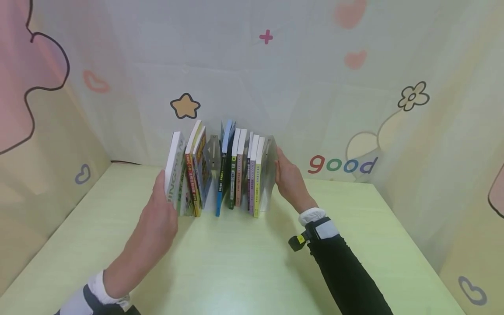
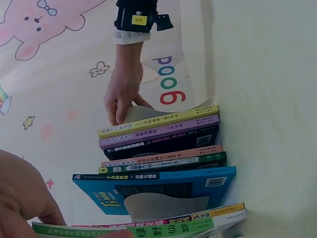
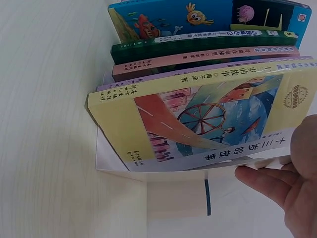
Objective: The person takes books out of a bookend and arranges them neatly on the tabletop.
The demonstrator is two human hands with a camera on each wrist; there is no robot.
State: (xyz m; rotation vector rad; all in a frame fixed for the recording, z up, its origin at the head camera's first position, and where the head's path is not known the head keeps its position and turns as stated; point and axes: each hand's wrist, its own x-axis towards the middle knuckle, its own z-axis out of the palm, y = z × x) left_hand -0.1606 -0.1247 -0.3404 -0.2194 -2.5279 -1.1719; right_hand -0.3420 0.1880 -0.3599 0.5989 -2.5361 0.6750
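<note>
My left hand grips a green-spined storybook at the left end of a book row, with a finger across its spine. Beside that book leans a red and yellow spined book. A grey bookend stands between these and a blue book. Several thinner books follow, ending with a yellow-spined book, whose illustrated cover faces the right wrist camera. At the row's right end, my right hand holds the edge of another grey bookend; part of that grip is hidden.
The row stands upright on a pale table, close to a printed curtain at the back. More curtain hangs along both sides. A dark cord lies at the table's back left edge.
</note>
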